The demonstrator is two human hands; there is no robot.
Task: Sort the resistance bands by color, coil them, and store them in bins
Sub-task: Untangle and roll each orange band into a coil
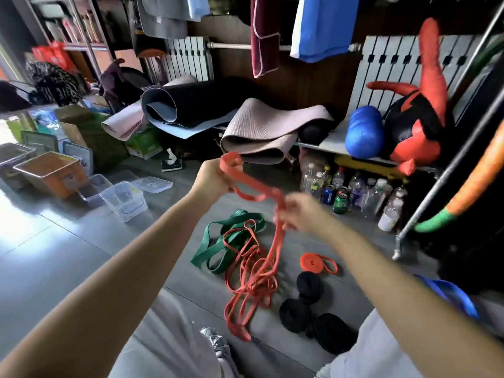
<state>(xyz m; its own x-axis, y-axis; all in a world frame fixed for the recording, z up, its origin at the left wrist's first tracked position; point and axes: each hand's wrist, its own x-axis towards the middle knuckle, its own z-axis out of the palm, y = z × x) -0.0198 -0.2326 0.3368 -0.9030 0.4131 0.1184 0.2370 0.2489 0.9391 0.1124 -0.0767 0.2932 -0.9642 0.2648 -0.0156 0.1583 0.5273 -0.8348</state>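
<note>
The red band (256, 184) looks like rubber, smooth and matt. The green bands (211, 249) on the floor have the same dull rubber surface. The black coils (309, 285) are matt too, but I cannot tell their material. The floor (81, 241) is of grey tiles, smooth and glossy, with bright reflections toward its left edge. There the clear bins (124, 199) are of transparent, shiny plastic. At the far edge the beige mat (267, 126) has a fine ribbed, matt surface. The slanted pole (436, 186) at the right edge is dull grey metal.
</note>
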